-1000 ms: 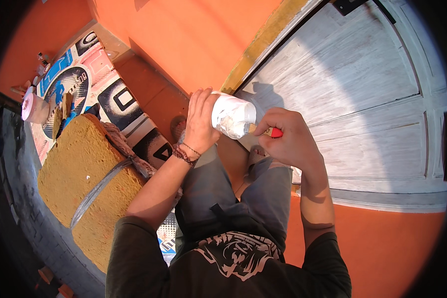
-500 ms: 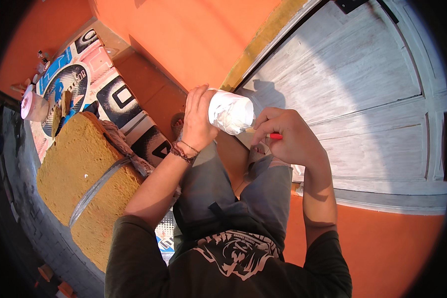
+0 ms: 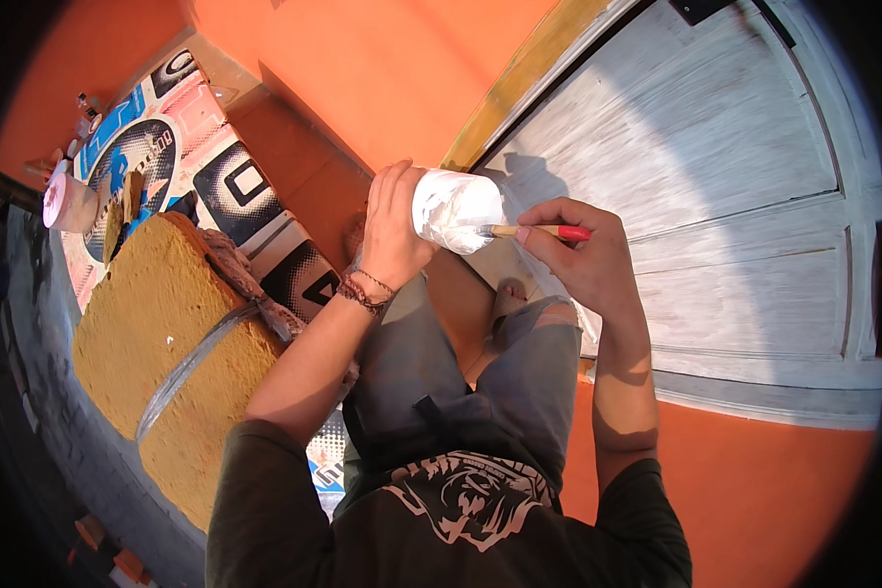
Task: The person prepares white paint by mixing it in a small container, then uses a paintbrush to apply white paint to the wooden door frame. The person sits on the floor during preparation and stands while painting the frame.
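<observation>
My left hand, with bracelets at the wrist, has its fingers wrapped round a white, cylindrical container streaked with white material. My right hand grips a paintbrush with a wooden, red-ended handle, held almost horizontally. The brush's tip is at the lower right part of the container, over the white, crumpled-looking area; I cannot tell whether it is inside or against the surface. Below are my legs and a sandalled foot.
A yellow foam-like block with a plastic strip lies on a long printed board at my left, beside a pink-lidded tub and small items. Orange walls surround a whitewashed panelled door at my right.
The container in my left hand has shifted slightly upward. My right hand has lifted and turned, so the brush lies more level and more of its handle shows, its tip against the container.
</observation>
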{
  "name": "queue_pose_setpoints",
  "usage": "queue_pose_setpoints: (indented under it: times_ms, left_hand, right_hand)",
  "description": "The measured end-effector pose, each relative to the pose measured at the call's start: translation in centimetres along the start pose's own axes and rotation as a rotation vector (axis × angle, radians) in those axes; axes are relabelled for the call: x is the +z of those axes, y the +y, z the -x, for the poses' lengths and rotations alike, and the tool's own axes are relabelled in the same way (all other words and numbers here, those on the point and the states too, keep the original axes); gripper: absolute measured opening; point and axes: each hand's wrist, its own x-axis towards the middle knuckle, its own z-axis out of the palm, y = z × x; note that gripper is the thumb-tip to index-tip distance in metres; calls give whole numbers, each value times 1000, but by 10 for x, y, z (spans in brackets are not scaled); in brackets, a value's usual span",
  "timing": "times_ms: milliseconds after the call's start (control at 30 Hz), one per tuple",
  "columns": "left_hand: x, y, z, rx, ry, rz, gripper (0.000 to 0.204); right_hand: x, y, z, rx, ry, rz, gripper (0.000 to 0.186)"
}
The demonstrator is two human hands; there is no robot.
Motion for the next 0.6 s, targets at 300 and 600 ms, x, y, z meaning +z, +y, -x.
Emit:
queue_pose_setpoints:
  times_ms: [300, 600]
  left_hand:
    - [3, -1, -2, 29, -14, 7, 79]
    - [-2, -5, -1, 12, -41, -4, 80]
  right_hand:
    - [15, 22, -11, -240, 64, -38, 15]
    - [6, 3, -12, -210, -30, 148, 10]
